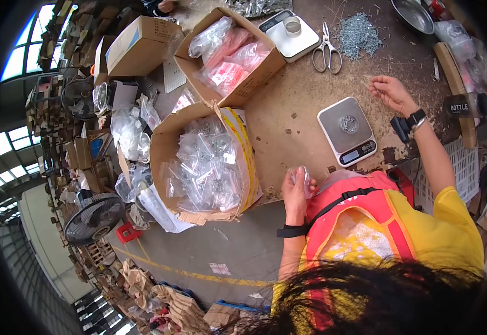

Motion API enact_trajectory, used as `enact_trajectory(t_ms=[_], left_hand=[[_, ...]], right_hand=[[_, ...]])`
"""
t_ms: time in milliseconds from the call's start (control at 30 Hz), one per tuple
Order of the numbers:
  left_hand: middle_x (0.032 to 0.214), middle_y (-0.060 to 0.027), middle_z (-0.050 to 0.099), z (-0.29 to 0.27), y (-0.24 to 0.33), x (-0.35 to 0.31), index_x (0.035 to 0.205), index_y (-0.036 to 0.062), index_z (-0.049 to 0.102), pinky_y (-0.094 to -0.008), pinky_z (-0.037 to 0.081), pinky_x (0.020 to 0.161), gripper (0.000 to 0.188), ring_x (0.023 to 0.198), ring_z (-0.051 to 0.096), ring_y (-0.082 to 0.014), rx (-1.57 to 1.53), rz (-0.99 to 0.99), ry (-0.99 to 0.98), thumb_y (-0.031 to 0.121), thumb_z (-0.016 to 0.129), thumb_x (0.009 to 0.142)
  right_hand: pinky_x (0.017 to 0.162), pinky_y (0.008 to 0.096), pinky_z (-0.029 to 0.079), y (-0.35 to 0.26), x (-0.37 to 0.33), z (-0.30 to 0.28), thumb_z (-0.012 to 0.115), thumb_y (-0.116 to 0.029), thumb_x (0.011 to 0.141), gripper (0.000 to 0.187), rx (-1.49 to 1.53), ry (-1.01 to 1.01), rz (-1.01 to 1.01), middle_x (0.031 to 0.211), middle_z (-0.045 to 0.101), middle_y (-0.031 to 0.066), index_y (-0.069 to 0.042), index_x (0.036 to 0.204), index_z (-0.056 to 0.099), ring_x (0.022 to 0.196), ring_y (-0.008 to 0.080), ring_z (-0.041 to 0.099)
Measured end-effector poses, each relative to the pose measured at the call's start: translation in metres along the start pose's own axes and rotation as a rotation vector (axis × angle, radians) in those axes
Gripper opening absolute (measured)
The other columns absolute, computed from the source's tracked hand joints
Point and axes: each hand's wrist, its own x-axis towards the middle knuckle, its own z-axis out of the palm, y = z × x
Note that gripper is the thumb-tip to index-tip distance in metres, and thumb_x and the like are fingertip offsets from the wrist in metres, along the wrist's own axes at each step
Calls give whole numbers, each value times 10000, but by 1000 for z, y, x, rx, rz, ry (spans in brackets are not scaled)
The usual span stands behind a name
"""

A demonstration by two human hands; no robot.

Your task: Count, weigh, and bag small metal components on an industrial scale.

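My left hand is closed on a small clear plastic bag, close to the table's front edge by my apron. Over the table at the right, my right hand has its fingers curled and pinched; what they hold, if anything, is too small to make out. Between the two hands lies a white digital scale with a lit display. On its grey plate rests a small round heap of metal pieces, perhaps in a clear dish. Farther off, a loose pile of small silvery hardware is spread on the tabletop.
Scissors lie beside a second scale bearing a round tin. An open carton of filled clear bags stands left; another carton holds red-and-clear bags. A metal bowl and dark bottle are at right.
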Motion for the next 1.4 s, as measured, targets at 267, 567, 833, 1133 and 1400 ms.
enact_trajectory(t_ms=[267, 567, 833, 1133, 1400], left_hand=[[727, -25, 621, -1, -5, 4, 1067, 99, 563, -245, 459, 460, 237, 542, 566, -105, 76, 63, -10, 314, 651, 1020], [731, -36, 618, -4, -7, 4, 1072, 100, 559, -257, 458, 462, 225, 551, 579, -130, 71, 35, -25, 291, 662, 1013], [744, -40, 618, -3, -6, 5, 1060, 94, 560, -260, 457, 465, 230, 560, 577, -128, 96, 43, -27, 293, 665, 1011], [725, -13, 611, -1, -9, 7, 1012, 98, 582, -248, 465, 476, 231, 551, 561, -100, 100, 69, -39, 316, 656, 1014], [728, -9, 606, -2, -8, 2, 1010, 95, 582, -248, 453, 470, 238, 552, 551, -96, 99, 101, -37, 321, 659, 1013]], right_hand=[[882, 334, 616, -31, 53, -30, 510, 38, 998, 256, -151, 181, -34, 1155, 662, 204, 93, 1245, 548, 1031, 282, 705], [980, 364, 579, -47, 57, -31, 466, 19, 1036, 397, 105, 201, -66, 1344, 555, 251, 109, 1419, 418, 1171, 320, 645], [1023, 357, 565, -34, 24, -17, 459, 45, 1019, 356, 198, -35, -74, 1367, 565, 234, 101, 1370, 479, 1212, 305, 633], [1015, 330, 554, -3, -71, 82, 505, 40, 986, 258, -98, -364, -66, 1224, 669, 165, 50, 1224, 602, 1150, 249, 684], [1013, 339, 523, 9, -59, 76, 516, 31, 960, 271, -389, -368, -261, 1152, 706, 103, 27, 1202, 637, 1112, 215, 689]])
